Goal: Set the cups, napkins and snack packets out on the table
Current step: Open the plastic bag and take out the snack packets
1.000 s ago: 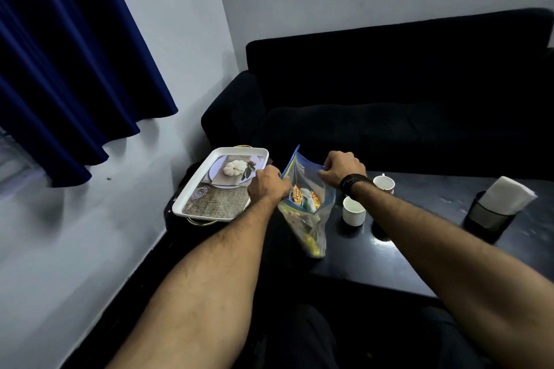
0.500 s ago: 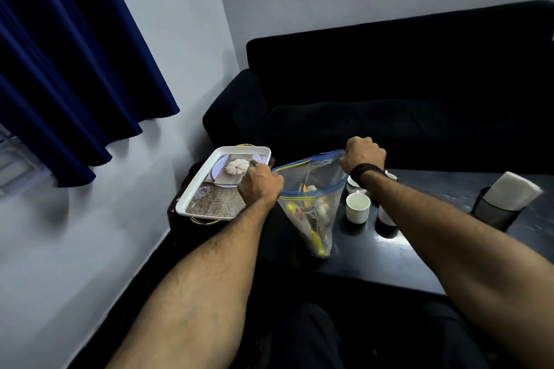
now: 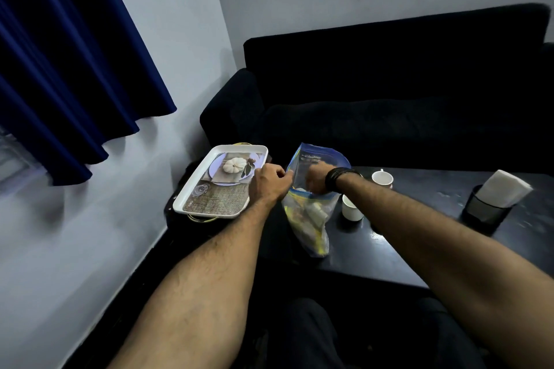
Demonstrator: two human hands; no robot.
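Worktop is dark and glossy, and the zip bag stands at its near-left corner: a tug could drag it off the edge. Left hand pinches the bag's rim; lose that and the mouth collapses. Right hand is inside among the snack packets, fingers hidden, can't tell their grip. Its forearm passes just beside the near cup, so a pull-out could knock it. Far cup and napkins sit clear.

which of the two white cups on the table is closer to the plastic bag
The near cup, standing just right of the plastic bag by the right forearm. The other cup, with a visible handle, stands farther back on the table.
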